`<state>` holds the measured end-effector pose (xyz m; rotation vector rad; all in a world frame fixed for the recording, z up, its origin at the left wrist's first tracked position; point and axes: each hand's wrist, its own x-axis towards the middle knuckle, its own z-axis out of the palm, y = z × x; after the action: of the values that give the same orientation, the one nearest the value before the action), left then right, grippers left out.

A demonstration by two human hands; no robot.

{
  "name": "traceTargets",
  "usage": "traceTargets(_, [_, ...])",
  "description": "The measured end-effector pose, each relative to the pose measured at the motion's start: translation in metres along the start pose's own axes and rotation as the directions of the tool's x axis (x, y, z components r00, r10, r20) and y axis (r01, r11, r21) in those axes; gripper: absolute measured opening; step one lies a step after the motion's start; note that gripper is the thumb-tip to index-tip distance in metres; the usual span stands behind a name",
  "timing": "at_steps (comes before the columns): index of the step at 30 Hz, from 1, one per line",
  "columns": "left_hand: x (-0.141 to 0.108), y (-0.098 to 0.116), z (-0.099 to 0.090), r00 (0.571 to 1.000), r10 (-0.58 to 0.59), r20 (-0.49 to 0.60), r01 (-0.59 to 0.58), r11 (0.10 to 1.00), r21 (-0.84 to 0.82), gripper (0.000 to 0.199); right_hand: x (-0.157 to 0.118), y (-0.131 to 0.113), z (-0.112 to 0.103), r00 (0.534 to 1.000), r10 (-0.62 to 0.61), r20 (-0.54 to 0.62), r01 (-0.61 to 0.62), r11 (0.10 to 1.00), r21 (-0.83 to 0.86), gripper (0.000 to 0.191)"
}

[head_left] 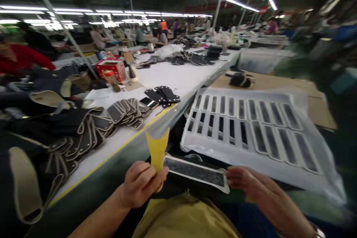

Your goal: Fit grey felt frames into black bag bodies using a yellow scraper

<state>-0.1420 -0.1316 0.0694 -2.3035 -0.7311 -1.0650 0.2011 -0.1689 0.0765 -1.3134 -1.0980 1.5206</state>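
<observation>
My left hand [143, 183] is closed on a yellow piece [157, 148] with a notched, forked top, which stands upright from the fingers. The same hand touches the left end of a long dark strip [195, 171] with a pale border. This strip spans the gap between both hands, tilted down to the right. At its right end is my right hand [253, 182], its fingers pressed together and somewhat blurred. Whether these fingers grip the strip or only touch it is unclear.
Rows of pale-edged dark strips lie on a plastic-covered board [192, 143] at right. The white table [184, 78] at left bears overlapping dark pieces [119, 111], a phone [149, 102] and a red box [111, 68]. A person in red [25, 57] is at far left.
</observation>
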Motion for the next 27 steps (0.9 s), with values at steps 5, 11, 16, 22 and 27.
traceTargets(5, [0.054,0.078,0.017,0.977,0.139,-0.163,-0.200,0.860,-0.469,0.010,0.008,0.015,0.072,0.858,0.162,0.488,-0.430,0.747,0.508,0.061])
traceTargets(11, [0.053,0.103,0.068,0.944,0.301,-0.134,-0.322,0.762,-0.561,0.017,-0.010,0.014,0.065,0.990,0.001,0.138,-0.108,0.628,0.770,0.023])
traceTargets(16, [0.048,0.097,0.108,0.919,0.275,0.282,-0.087,0.841,-0.534,0.075,-0.024,0.016,-0.010,0.956,-0.054,-0.287,0.150,0.934,0.325,0.028])
traceTargets(22, [0.042,0.088,0.159,0.526,0.187,0.830,0.340,0.848,-0.407,0.110,0.001,0.059,-0.062,0.915,-0.087,-0.393,-0.279,0.569,-0.774,0.039])
traceTargets(27, [0.047,0.093,0.169,0.519,0.172,0.837,0.392,0.822,-0.412,0.092,0.026,0.066,-0.046,0.961,0.032,-0.275,-0.272,0.296,-0.916,0.045])
